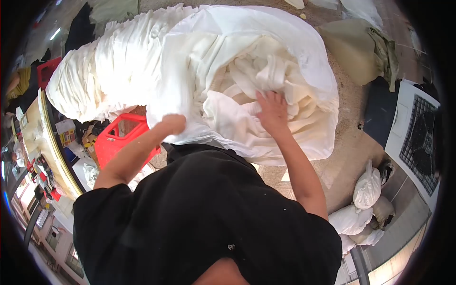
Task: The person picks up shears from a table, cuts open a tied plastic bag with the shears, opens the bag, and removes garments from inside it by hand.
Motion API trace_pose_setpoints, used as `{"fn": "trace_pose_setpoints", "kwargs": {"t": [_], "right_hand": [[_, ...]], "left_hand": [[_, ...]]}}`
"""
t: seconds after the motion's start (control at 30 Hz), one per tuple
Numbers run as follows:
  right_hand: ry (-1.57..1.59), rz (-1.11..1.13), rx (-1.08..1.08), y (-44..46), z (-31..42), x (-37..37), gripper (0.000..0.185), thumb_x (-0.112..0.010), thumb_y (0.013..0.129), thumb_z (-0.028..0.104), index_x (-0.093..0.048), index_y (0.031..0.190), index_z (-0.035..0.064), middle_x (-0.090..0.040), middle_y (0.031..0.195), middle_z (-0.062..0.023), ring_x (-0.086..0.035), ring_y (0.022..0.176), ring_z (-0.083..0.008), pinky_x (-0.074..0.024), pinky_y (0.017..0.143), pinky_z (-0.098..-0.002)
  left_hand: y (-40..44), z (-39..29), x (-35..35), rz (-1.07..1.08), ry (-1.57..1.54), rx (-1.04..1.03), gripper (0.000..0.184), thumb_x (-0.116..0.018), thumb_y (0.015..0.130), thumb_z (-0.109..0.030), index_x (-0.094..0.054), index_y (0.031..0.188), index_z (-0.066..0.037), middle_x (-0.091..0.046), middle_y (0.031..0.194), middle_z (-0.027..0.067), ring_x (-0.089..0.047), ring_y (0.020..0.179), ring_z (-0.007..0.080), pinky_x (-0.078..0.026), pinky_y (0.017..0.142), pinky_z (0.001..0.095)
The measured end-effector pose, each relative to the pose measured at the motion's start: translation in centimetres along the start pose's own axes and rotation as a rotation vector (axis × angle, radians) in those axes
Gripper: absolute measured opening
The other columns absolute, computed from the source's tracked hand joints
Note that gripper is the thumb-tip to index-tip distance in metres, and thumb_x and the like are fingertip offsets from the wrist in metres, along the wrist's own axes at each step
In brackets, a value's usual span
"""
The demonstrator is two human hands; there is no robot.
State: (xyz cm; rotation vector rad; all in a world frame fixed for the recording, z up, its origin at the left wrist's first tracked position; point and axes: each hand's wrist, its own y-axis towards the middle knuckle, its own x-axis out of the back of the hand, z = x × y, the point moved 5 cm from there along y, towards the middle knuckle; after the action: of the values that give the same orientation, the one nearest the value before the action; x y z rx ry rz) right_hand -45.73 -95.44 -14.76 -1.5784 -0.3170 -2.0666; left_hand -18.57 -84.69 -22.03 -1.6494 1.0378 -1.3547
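In front of me a large white bag gapes wide, full of bunched cream-white cloth. My left hand is closed at the near left part of the bag's rim, fingers curled against the white material. Inside the opening, my right hand lies on the cloth with its fingers apart, pressing into the folds. A long heap of gathered white fabric stretches from the bag toward the left.
A red plastic stool stands below the fabric heap, near my left forearm. At the left is a cluttered table. An olive-green cloth bundle lies on the floor at upper right. Several stuffed white bags sit at lower right.
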Motion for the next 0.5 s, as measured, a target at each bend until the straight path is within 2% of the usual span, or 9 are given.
{"fn": "trace_pose_setpoints", "kwargs": {"t": [0.03,0.07,0.13,0.2,0.27,0.3,0.37,0.47,0.5], "right_hand": [[-0.059,0.121,-0.071,-1.0,-1.0,-0.7,0.034,-0.06,0.063,0.01,-0.056,0.096,0.0124,-0.048,0.098,-0.0095,-0.042,0.098,-0.0273,-0.032,0.084,-0.04],[-0.053,0.142,-0.071,-2.1,-0.9,-0.5,0.034,-0.06,0.063,0.01,-0.056,0.096,0.0124,-0.048,0.098,-0.0095,-0.042,0.098,-0.0273,-0.032,0.084,-0.04],[-0.062,0.197,-0.088,-3.8,-0.8,0.6,0.023,-0.057,0.064,0.008,-0.057,0.087,0.0102,-0.048,0.09,-0.0096,-0.044,0.09,-0.0257,-0.0319,0.082,-0.0396],[0.01,0.109,-0.08,-4.3,-1.3,1.7,0.015,-0.055,0.065,0.002,-0.054,0.079,0.007,-0.048,0.086,-0.0099,-0.045,0.085,-0.0267,-0.0341,0.077,-0.0387],[0.255,-0.241,-0.169,-5.1,-2.7,4.1,0.012,-0.053,0.07,-0.003,-0.051,0.08,0.0038,-0.047,0.082,-0.0094,-0.046,0.079,-0.0258,-0.0368,0.072,-0.034],[0.256,-0.236,-0.166,-5.4,-2.9,4.7,0.012,-0.053,0.07,-0.003,-0.051,0.08,0.0038,-0.047,0.082,-0.0094,-0.046,0.079,-0.0258,-0.0368,0.072,-0.034],[0.442,-0.35,-0.499,-7.0,-5.0,6.0,0.009,-0.049,0.074,-0.005,-0.049,0.08,0.0018,-0.047,0.082,-0.0111,-0.047,0.079,-0.0266,-0.0381,0.07,-0.0336],[0.341,-0.378,-0.548,-9.7,-6.2,6.4,0.008,-0.048,0.076,-0.003,-0.049,0.083,0.001,-0.046,0.082,-0.0119,-0.046,0.077,-0.025,-0.0382,0.067,-0.0314],[0.321,-0.357,-0.513,-10.2,-5.9,6.4,0.012,-0.048,0.074,-0.005,-0.049,0.085,0.0002,-0.045,0.083,-0.0128,-0.046,0.077,-0.026,-0.038,0.068,-0.0332]], "left_hand": [[-0.8,-0.2,2.8,0.028,0.125,0.003,0.025,-0.048,0.073,-0.022,-0.061,0.083,-0.002,-0.06,0.091,0.0173,-0.057,0.089,0.0303,-0.044,0.074,0.0427],[-1.7,-0.6,5.9,-0.28,0.282,0.027,0.029,-0.053,0.073,-0.029,-0.06,0.086,-0.005,-0.059,0.092,0.0145,-0.056,0.088,0.0279,-0.041,0.074,0.0402],[-4.4,-4.4,13.5,-0.727,0.192,-0.051,0.025,-0.06,0.072,-0.026,-0.058,0.085,-0.004,-0.056,0.091,0.0113,-0.052,0.087,0.0252,-0.037,0.077,0.0395],[-4.5,-9.0,15.5,-1.07,0.029,-0.416,0.027,-0.061,0.07,-0.025,-0.056,0.086,-0.004,-0.055,0.091,0.0112,-0.05,0.09,0.0253,-0.036,0.08,0.0401],[-4.0,-13.6,14.4,-1.22,-0.135,-0.607,0.018,-0.06,0.068,-0.023,-0.056,0.075,-0.007,-0.055,0.078,0.0076,-0.051,0.082,0.024,-0.036,0.078,0.0397],[-3.1,-14.1,12.8,-1.219,-0.139,-0.602,0.018,-0.06,0.068,-0.023,-0.056,0.075,-0.007,-0.055,0.078,0.0076,-0.051,0.082,0.024,-0.036,0.078,0.0397],[-1.5,-14.5,10.4,-1.215,-0.061,-0.404,0.027,-0.062,0.067,-0.028,-0.054,0.08,-0.006,-0.056,0.083,0.0099,-0.053,0.084,0.0253,-0.039,0.077,0.0375],[0.1,-7.1,7.3,-0.421,-0.395,-0.092,0.061,-0.064,0.062,-0.05,-0.052,0.1,-0.004,-0.057,0.096,0.0154,-0.055,0.092,0.028,-0.042,0.08,0.0369],[-0.3,-4.2,5.6,-0.335,-0.531,-0.075,0.075,-0.062,0.061,-0.057,-0.049,0.11,-0.002,-0.056,0.103,0.0161,-0.052,0.099,0.0277,-0.04,0.084,0.0363]]}}
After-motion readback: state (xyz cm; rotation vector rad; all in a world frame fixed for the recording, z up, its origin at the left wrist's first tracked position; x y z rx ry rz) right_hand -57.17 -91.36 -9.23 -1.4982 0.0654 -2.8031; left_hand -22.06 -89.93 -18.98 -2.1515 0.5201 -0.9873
